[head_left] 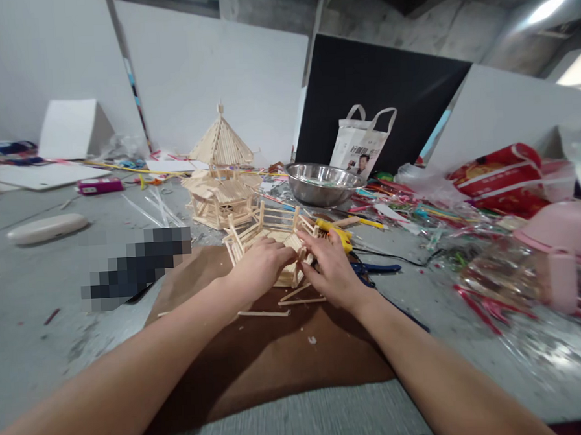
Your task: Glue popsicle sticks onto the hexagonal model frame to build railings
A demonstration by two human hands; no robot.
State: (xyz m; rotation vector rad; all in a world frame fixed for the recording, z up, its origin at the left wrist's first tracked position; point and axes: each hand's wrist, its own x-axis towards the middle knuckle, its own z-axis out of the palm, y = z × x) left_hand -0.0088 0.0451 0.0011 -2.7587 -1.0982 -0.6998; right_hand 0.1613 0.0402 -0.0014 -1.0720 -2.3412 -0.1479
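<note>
A small model frame of wooden sticks (270, 234), with a railing of posts and thin bars, stands on a brown sheet (259, 368). My left hand (264, 263) reaches over its near left side, fingers curled together at the front railing. From the right, my right hand (333, 267) pinches the frame's near right corner between thumb and fingers. The fingertips of both hands almost meet there and hide part of the joint. Loose wooden sticks (264, 313) lie on the sheet just in front of the frame.
Behind the frame stands a finished-looking stick pavilion (223, 182). A yellow glue gun (337, 233) and blue-handled pliers (383, 268) lie at the right. Farther back are a metal bowl (324, 183) and a white bag (357, 142). Plastic scraps and a pink container (564, 242) crowd the right side.
</note>
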